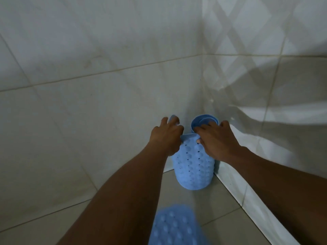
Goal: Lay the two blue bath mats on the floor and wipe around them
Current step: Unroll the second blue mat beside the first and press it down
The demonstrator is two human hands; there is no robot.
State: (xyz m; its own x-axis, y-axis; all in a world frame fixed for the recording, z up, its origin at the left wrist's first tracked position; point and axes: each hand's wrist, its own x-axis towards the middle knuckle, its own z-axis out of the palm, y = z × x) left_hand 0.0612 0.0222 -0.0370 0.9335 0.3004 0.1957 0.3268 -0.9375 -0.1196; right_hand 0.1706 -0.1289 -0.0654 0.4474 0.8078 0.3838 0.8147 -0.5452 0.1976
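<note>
Blue perforated rubber bath mat (192, 167), rolled upright in the white-tiled corner (199, 89), is gripped at its rim by left hand (166, 137) and right hand (218, 140), fingers curled over it, apparently to unroll it near a second, blurred blue mat (170, 228) on the floor (212, 207)

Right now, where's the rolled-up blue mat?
Head view, centre-right: the rolled mat stands upright in the wall corner, left hand and right hand gripping its top.
</note>
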